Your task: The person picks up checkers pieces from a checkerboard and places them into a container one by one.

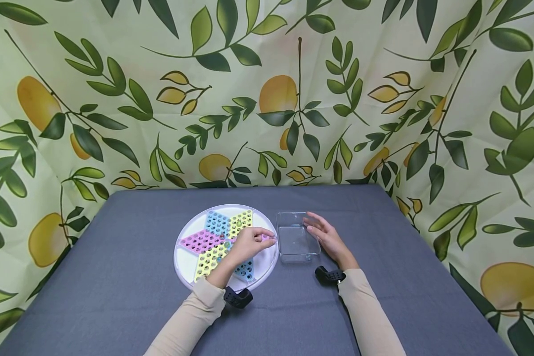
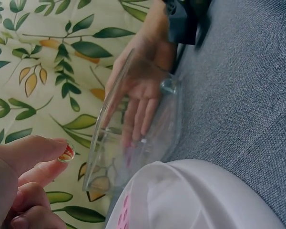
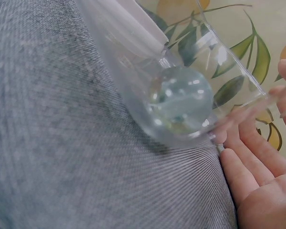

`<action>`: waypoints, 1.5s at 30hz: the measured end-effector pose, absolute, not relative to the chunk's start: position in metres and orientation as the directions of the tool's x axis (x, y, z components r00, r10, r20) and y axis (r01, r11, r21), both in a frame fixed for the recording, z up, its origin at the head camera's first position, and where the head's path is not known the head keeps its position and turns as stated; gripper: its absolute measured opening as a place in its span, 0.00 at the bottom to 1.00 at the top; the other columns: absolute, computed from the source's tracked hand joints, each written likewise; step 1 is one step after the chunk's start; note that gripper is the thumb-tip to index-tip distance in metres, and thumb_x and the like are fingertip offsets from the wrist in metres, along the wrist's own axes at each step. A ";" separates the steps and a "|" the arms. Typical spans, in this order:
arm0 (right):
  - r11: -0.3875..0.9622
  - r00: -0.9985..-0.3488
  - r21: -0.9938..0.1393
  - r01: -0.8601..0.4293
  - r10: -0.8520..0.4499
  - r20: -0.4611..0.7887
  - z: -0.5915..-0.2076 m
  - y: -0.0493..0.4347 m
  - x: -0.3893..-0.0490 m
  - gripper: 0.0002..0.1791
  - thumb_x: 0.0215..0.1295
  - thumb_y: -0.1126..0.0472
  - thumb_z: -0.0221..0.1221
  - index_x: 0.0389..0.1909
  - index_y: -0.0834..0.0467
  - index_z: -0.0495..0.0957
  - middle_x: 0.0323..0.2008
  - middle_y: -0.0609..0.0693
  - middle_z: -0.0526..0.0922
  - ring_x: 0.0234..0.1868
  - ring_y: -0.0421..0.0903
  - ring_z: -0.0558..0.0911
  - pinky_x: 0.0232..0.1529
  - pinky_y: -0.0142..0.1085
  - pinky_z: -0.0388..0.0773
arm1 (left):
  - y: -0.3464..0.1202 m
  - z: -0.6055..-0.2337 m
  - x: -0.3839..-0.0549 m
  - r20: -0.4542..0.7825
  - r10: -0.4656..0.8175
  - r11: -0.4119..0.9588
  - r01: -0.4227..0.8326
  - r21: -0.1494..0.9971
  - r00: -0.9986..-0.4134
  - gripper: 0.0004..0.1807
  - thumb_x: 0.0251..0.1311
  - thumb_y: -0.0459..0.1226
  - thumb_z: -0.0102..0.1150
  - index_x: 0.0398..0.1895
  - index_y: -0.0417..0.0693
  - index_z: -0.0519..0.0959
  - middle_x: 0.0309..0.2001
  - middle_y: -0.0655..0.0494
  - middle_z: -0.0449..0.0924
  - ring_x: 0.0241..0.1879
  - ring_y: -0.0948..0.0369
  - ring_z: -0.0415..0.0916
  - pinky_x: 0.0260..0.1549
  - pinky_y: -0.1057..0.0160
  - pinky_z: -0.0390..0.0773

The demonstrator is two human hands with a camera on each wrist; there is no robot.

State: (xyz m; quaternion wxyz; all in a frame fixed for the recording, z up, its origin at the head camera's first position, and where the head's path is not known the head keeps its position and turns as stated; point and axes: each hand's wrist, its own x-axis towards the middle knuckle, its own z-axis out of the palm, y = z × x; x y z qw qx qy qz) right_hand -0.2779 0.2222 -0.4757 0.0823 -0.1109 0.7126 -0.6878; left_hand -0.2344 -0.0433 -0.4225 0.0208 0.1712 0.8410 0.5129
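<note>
My left hand (image 1: pixel 246 245) is over the right part of a round white Chinese checkers board (image 1: pixel 267 262). Between its thumb and index finger it pinches a clear marble (image 2: pixel 66 152) with orange-red inside. To the right of the board stands a clear plastic box (image 1: pixel 293 247). My right hand (image 1: pixel 331 240) rests against the box's right side, its fingers fairly straight along the wall and rim. A clear, slightly greenish marble (image 3: pixel 181 100) lies in the near corner of the box.
The board has pink, yellow and blue star points (image 1: pixel 200 242) with holes, and several marbles sit near its middle. A grey cloth (image 1: pixel 115 277) covers the table. Behind it hangs a leaf-patterned curtain (image 1: pixel 249 123). Each wrist wears a black band (image 1: pixel 331 276).
</note>
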 end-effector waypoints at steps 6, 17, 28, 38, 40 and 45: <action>0.038 -0.962 -0.998 -0.045 -0.273 0.033 -0.476 0.223 -0.278 0.35 0.70 0.58 0.54 0.74 0.59 0.52 0.72 0.65 0.59 0.74 0.59 0.57 0.56 0.16 0.68 | -0.037 -0.425 -0.233 0.163 0.353 0.406 0.307 0.861 -0.922 0.12 0.55 0.36 0.65 0.40 0.38 0.85 0.12 0.66 0.53 0.15 0.71 0.50 0.16 0.75 0.51; 0.081 -0.965 -0.995 -0.051 -0.260 0.029 -0.477 0.222 -0.279 0.34 0.71 0.59 0.53 0.73 0.58 0.53 0.72 0.65 0.60 0.75 0.58 0.59 0.67 0.27 0.66 | -0.029 -0.429 -0.231 0.174 0.395 0.427 0.348 0.835 -0.902 0.12 0.55 0.36 0.65 0.40 0.38 0.85 0.11 0.66 0.52 0.13 0.73 0.47 0.15 0.75 0.50; 0.048 -0.963 -0.997 -0.067 -0.265 0.051 -0.476 0.221 -0.279 0.33 0.71 0.60 0.53 0.73 0.60 0.53 0.72 0.66 0.59 0.74 0.60 0.58 0.56 0.16 0.68 | -0.028 -0.431 -0.231 0.183 0.405 0.426 0.362 0.829 -0.896 0.12 0.56 0.36 0.65 0.40 0.38 0.85 0.12 0.64 0.53 0.13 0.74 0.46 0.15 0.74 0.50; 0.060 -0.965 -0.996 -0.061 -0.259 0.044 -0.477 0.222 -0.279 0.32 0.71 0.59 0.52 0.73 0.59 0.53 0.72 0.65 0.60 0.74 0.59 0.58 0.57 0.16 0.67 | -0.029 -0.429 -0.230 0.175 0.411 0.407 0.352 0.843 -0.895 0.14 0.56 0.33 0.64 0.44 0.34 0.83 0.12 0.65 0.51 0.14 0.72 0.47 0.15 0.74 0.49; 0.062 -0.964 -0.996 -0.062 -0.261 0.044 -0.477 0.222 -0.280 0.33 0.71 0.59 0.52 0.73 0.59 0.53 0.72 0.65 0.60 0.74 0.57 0.59 0.56 0.16 0.67 | -0.030 -0.429 -0.230 0.173 0.413 0.400 0.348 0.848 -0.894 0.14 0.56 0.33 0.63 0.44 0.33 0.83 0.12 0.65 0.51 0.14 0.71 0.46 0.16 0.74 0.49; 0.045 -0.962 -0.997 -0.062 -0.270 0.048 -0.477 0.222 -0.280 0.33 0.71 0.60 0.52 0.73 0.60 0.53 0.72 0.66 0.59 0.73 0.53 0.61 0.55 0.15 0.67 | -0.035 -0.428 -0.231 0.173 0.410 0.394 0.345 0.852 -0.896 0.13 0.57 0.33 0.63 0.44 0.34 0.83 0.12 0.65 0.50 0.14 0.70 0.46 0.16 0.74 0.49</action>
